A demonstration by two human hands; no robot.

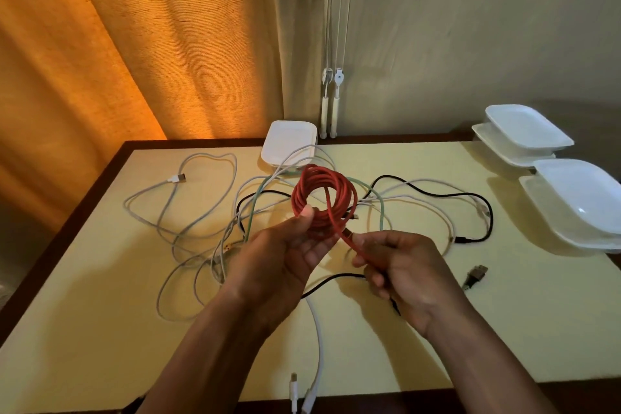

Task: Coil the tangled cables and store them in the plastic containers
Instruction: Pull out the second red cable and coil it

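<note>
My left hand (285,259) pinched the red cable coil (322,175) under its thumb; my right hand (403,265) gripped the tail alongside. Risk: loops springing loose (single-thumb hold) short of the plastic containers (578,195) beyond my right.

Person at table: left hand (285,255), right hand (406,265) both bare. Left forearm (215,346), right forearm (487,353) uncovered from wrist to lower frame edge. Left thumbnail (306,211) trimmed short. Knuckle creases show on right hand.
</note>
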